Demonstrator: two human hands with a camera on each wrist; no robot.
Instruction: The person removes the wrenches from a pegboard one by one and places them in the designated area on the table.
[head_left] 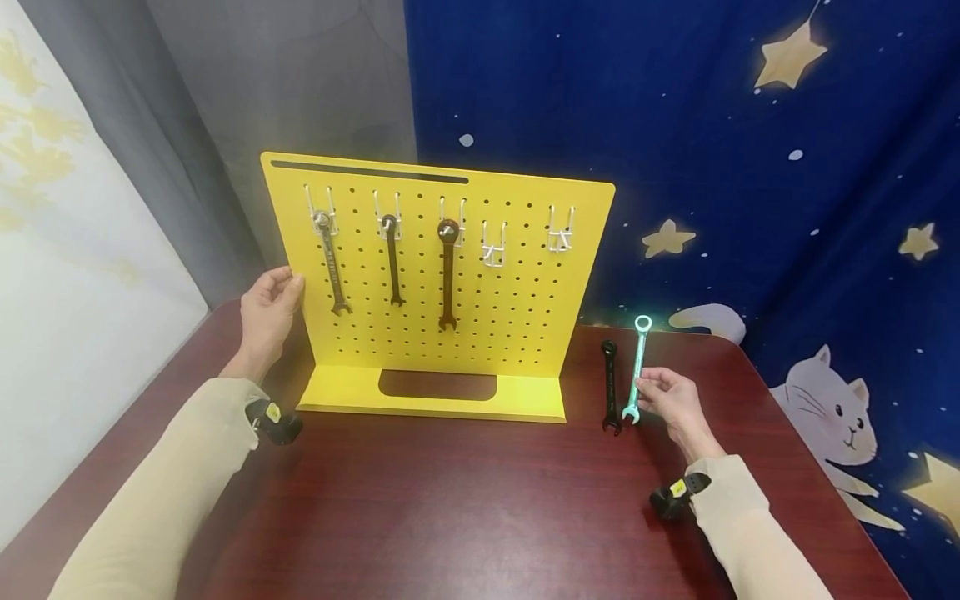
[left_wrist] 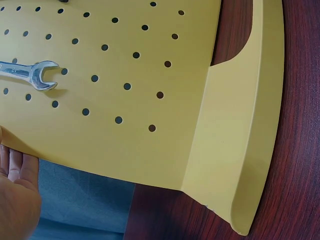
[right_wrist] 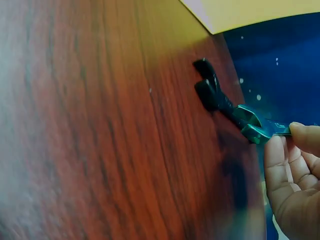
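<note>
A yellow pegboard [head_left: 517, 308] stands upright on the table; my left hand [head_left: 270, 308] grips its left edge, and in the left wrist view the fingers [left_wrist: 22, 167] go behind the board. My right hand [head_left: 672, 402] pinches a shiny teal combination wrench [head_left: 638, 367] between thumb and fingers, its ring end up and open end down. Just left of it is a black combination wrench [head_left: 611, 387]. In the right wrist view the teal wrench [right_wrist: 262, 129] overlaps part of the black one [right_wrist: 212, 92]. A silver wrench [head_left: 331, 262] hangs near my left hand.
Two darker wrenches, one smaller [head_left: 393, 262] and one larger [head_left: 448, 275], hang from white hooks. Two more white hooks, one lower [head_left: 492, 254] and one at right [head_left: 560, 240], hold nothing. The reddish-brown table [head_left: 450, 500] extends in front; a blue curtain [head_left: 675, 125] hangs behind.
</note>
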